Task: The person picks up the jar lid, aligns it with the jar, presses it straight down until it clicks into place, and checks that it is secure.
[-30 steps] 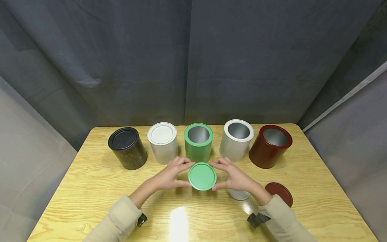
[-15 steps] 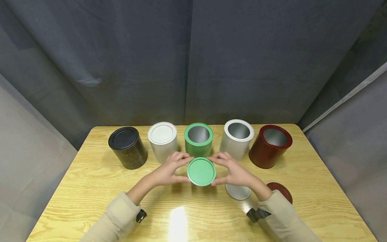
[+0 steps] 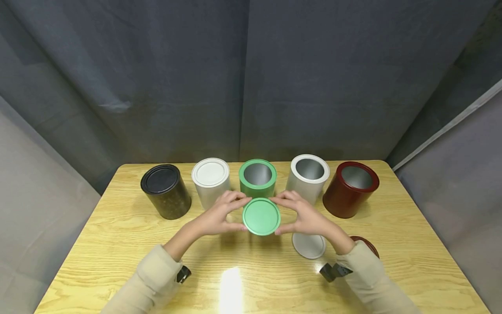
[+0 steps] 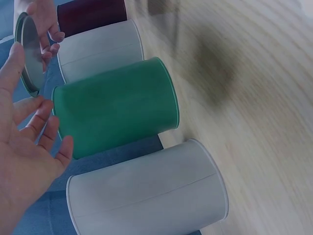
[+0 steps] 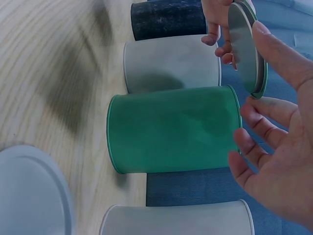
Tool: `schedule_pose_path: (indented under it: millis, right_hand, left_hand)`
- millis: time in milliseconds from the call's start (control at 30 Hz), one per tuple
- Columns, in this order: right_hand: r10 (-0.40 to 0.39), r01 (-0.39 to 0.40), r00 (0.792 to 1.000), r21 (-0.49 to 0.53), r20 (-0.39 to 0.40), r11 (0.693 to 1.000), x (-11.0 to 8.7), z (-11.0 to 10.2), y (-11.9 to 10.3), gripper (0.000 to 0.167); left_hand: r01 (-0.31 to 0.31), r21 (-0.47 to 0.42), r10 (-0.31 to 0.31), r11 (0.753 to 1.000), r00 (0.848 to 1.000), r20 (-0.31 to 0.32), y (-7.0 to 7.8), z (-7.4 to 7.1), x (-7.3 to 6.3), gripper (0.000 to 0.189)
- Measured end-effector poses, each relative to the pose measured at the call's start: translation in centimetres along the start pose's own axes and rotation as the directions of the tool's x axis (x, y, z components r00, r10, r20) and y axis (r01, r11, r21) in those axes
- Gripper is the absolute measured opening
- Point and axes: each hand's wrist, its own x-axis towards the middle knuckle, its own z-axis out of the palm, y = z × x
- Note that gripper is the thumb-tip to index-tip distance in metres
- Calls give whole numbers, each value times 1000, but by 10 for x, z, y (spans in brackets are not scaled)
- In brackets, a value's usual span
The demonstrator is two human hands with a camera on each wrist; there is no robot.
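A round green lid (image 3: 261, 216) is held level between both hands, raised off the table in front of the open green can (image 3: 257, 178). My left hand (image 3: 220, 216) pinches its left edge between thumb and fingertips. On the opposite edge my right hand (image 3: 301, 214) does the same. Both wrist views show the lid's grey metal underside at about the height of the can's top, with the outer fingers spread near the green wall (image 4: 117, 107). The can stands upright, its silvery inside showing in the head view.
Left of the green can stand a lidded white can (image 3: 211, 179) and a lidded black can (image 3: 165, 192). An open white can (image 3: 307, 181) and an open dark red can (image 3: 350, 192) stand right. A white lid (image 3: 308, 247) and a partly hidden red lid (image 3: 366, 245) lie on the table (image 3: 204, 283).
Both hands have carried the green lid away from the person toward the green can, so it now overlaps the can's lower front in the head view. The cans stay put.
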Motion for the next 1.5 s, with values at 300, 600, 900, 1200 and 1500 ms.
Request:
schedule_pose_path:
  millis: [300, 600, 900, 1200, 1500]
  right_hand:
    - [-9, 9, 1000, -25, 0, 1000, 8, -9, 0, 76]
    - [-32, 32, 999, -22, -1, 999, 17, -15, 3, 75]
    - [-56, 56, 998, 7, -2, 998, 26, -26, 4, 76]
    - [5, -5, 1000, 29, -3, 1000, 36, -35, 5, 75]
    - [-3, 4, 999, 32, -55, 999, 45, -43, 6, 71]
  left_hand:
    - [-15, 27, 16, 1000, 999, -35, -2, -7, 8, 70]
    - [-12, 28, 13, 1000, 999, -37, -4, -16, 16, 68]
    - [-15, -4, 14, 1000, 998, -60, -5, -26, 23, 70]
    - [-22, 14, 23, 1000, 993, -118, -10, -32, 30, 66]
    - [-29, 17, 32, 999, 975, -221, -15, -38, 40, 58]
